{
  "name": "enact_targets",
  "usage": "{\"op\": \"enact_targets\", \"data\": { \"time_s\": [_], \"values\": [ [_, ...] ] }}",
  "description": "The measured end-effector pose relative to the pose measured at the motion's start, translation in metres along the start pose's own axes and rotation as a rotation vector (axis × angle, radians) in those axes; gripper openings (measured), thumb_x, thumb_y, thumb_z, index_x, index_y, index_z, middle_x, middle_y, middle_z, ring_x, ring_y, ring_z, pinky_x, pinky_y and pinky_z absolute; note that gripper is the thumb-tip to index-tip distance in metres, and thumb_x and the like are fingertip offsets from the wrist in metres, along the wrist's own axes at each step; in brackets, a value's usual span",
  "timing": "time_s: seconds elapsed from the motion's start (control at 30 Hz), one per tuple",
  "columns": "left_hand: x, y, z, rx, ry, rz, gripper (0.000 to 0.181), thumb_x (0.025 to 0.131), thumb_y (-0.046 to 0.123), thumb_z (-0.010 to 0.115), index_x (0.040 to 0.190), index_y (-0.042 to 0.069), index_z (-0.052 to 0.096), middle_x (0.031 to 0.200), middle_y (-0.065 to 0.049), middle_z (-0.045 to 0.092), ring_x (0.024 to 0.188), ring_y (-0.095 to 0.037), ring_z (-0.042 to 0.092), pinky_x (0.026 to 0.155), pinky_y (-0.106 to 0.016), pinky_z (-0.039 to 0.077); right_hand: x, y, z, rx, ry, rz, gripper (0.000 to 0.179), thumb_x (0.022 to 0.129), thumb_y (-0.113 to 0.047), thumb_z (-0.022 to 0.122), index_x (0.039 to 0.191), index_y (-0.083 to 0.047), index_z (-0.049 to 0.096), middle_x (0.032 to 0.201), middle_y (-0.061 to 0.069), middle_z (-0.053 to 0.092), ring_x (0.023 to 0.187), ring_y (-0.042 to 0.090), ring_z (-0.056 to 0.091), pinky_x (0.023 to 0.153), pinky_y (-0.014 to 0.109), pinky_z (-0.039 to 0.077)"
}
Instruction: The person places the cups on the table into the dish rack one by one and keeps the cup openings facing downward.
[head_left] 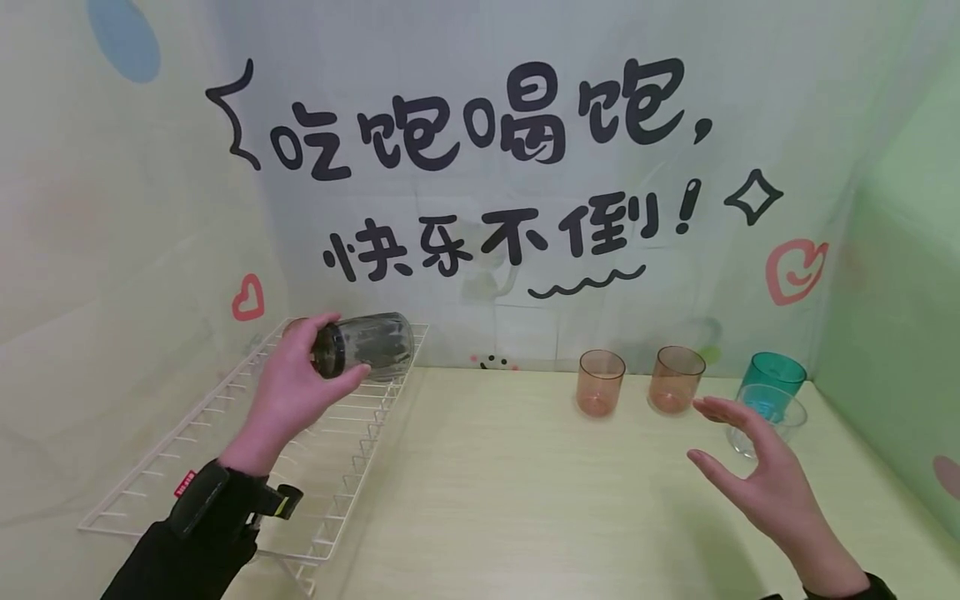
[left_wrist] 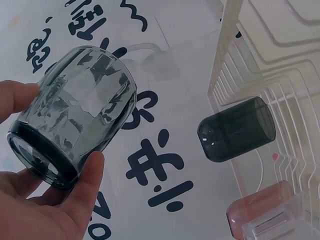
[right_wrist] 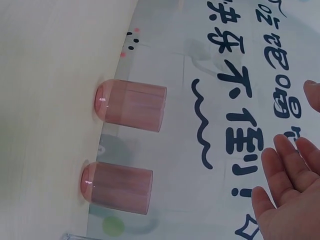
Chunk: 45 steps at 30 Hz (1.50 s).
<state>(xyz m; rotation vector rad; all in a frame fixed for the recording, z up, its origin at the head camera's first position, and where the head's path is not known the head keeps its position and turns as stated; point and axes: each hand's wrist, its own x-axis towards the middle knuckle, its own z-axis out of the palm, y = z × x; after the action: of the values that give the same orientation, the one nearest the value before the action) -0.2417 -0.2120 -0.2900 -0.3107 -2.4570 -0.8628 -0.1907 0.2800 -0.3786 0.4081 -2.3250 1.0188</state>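
Observation:
My left hand (head_left: 288, 387) grips a clear grey glass (head_left: 378, 346) with a thick base, thumb on one side and fingers on the other. The glass lies nearly sideways above the far end of a white wire rack (head_left: 327, 557), its mouth pointing right. In the left wrist view, a dark tumbler (left_wrist: 237, 130), a pink tumbler (left_wrist: 260, 205) and a clear cup (left_wrist: 275, 220) are at the rack, mostly hidden by my hand in the head view. Empty, my right hand (head_left: 772, 483) hovers over the table's right side with thumb and fingers spread apart.
Two pink tumblers, one left (head_left: 600, 387) and one right (head_left: 675, 383), stand by the back wall. Farther right is a teal cup (head_left: 776, 371), with a clear cup (head_left: 742, 442) before it, partly overlapped by my right hand. A green wall (head_left: 892, 333) bounds the right side.

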Motion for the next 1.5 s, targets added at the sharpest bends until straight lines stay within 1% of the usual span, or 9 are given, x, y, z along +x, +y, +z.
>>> {"op": "enact_targets", "data": {
  "time_s": [0.1, 0.3, 0.67, 0.8, 1.0, 1.1, 1.23, 1.33, 1.5],
  "values": [
    [0.004, -0.004, 0.0, 0.017, -0.022, -0.014, 0.075, 0.073, 0.043, 0.07, 0.133, 0.011, 0.038, 0.126, -0.013, 0.044, 0.105, -0.03, 0.044, 0.08, -0.046, 0.043, 0.0, 0.005, 0.0, -0.011, 0.0, 0.005, 0.062, 0.071, -0.015, 0.074, 0.126, -0.023, 0.046, 0.121, -0.004, 0.051, 0.11, 0.0, 0.041, 0.089, 0.011, 0.026],
    [0.011, -0.015, 0.0, 0.052, -0.055, -0.042, 0.078, 0.073, 0.047, 0.068, 0.134, 0.01, 0.036, 0.126, -0.016, 0.044, 0.107, -0.033, 0.043, 0.084, -0.049, 0.04, -0.002, 0.012, 0.0, -0.019, -0.01, 0.024, 0.062, 0.071, -0.017, 0.074, 0.126, -0.022, 0.046, 0.121, -0.003, 0.051, 0.11, 0.0, 0.04, 0.088, 0.011, 0.025],
    [0.017, -0.035, 0.004, 0.093, -0.081, -0.059, 0.078, 0.073, 0.041, 0.069, 0.132, 0.004, 0.036, 0.129, -0.019, 0.041, 0.115, -0.037, 0.039, 0.092, -0.05, 0.034, -0.006, 0.023, 0.002, -0.034, -0.011, 0.027, 0.061, 0.071, -0.018, 0.074, 0.126, -0.021, 0.047, 0.121, -0.002, 0.051, 0.109, -0.002, 0.04, 0.088, 0.011, 0.025],
    [0.018, -0.042, 0.005, 0.119, -0.098, -0.073, 0.076, 0.074, 0.039, 0.069, 0.132, 0.003, 0.036, 0.129, -0.019, 0.041, 0.115, -0.037, 0.039, 0.091, -0.05, 0.035, -0.007, 0.026, 0.003, -0.043, -0.013, 0.038, 0.06, 0.072, -0.019, 0.074, 0.126, -0.021, 0.047, 0.121, -0.002, 0.052, 0.109, -0.002, 0.04, 0.088, 0.012, 0.025],
    [0.018, -0.05, 0.007, 0.169, -0.144, -0.097, 0.079, 0.075, 0.042, 0.067, 0.133, 0.002, 0.034, 0.131, -0.02, 0.04, 0.115, -0.039, 0.039, 0.091, -0.051, 0.035, -0.009, 0.033, 0.005, -0.064, -0.019, 0.042, 0.058, 0.073, -0.023, 0.073, 0.125, -0.02, 0.048, 0.12, -0.001, 0.052, 0.109, -0.003, 0.04, 0.089, 0.013, 0.025],
    [0.018, -0.054, 0.007, 0.178, -0.152, -0.1, 0.078, 0.075, 0.04, 0.067, 0.133, 0.001, 0.034, 0.131, -0.02, 0.04, 0.114, -0.038, 0.04, 0.089, -0.05, 0.036, -0.011, 0.037, 0.005, -0.083, -0.03, 0.055, 0.057, 0.074, -0.025, 0.071, 0.126, -0.02, 0.047, 0.12, -0.001, 0.052, 0.11, -0.004, 0.039, 0.089, 0.015, 0.025],
    [0.019, -0.059, 0.009, 0.188, -0.153, -0.101, 0.075, 0.074, 0.036, 0.069, 0.132, 0.0, 0.035, 0.128, -0.02, 0.042, 0.107, -0.036, 0.044, 0.083, -0.048, 0.04, -0.013, 0.041, 0.005, -0.112, -0.045, 0.069, 0.058, 0.076, -0.029, 0.07, 0.128, -0.019, 0.046, 0.121, 0.001, 0.052, 0.11, -0.004, 0.038, 0.09, 0.021, 0.028],
    [0.021, -0.064, 0.012, 0.211, -0.166, -0.108, 0.076, 0.074, 0.035, 0.069, 0.132, 0.001, 0.035, 0.127, -0.02, 0.043, 0.102, -0.034, 0.046, 0.079, -0.046, 0.041, -0.013, 0.044, 0.005, -0.13, -0.045, 0.067, 0.058, 0.076, -0.03, 0.07, 0.127, -0.017, 0.046, 0.12, 0.002, 0.053, 0.108, -0.004, 0.039, 0.089, 0.02, 0.029],
    [0.022, -0.073, 0.017, 0.247, -0.205, -0.123, 0.078, 0.074, 0.038, 0.068, 0.134, 0.002, 0.033, 0.13, -0.022, 0.04, 0.108, -0.039, 0.044, 0.083, -0.05, 0.039, -0.014, 0.049, 0.005, -0.143, -0.039, 0.06, 0.057, 0.075, -0.03, 0.071, 0.126, -0.016, 0.047, 0.119, 0.003, 0.054, 0.107, -0.004, 0.04, 0.087, 0.017, 0.028]
  ]
}}
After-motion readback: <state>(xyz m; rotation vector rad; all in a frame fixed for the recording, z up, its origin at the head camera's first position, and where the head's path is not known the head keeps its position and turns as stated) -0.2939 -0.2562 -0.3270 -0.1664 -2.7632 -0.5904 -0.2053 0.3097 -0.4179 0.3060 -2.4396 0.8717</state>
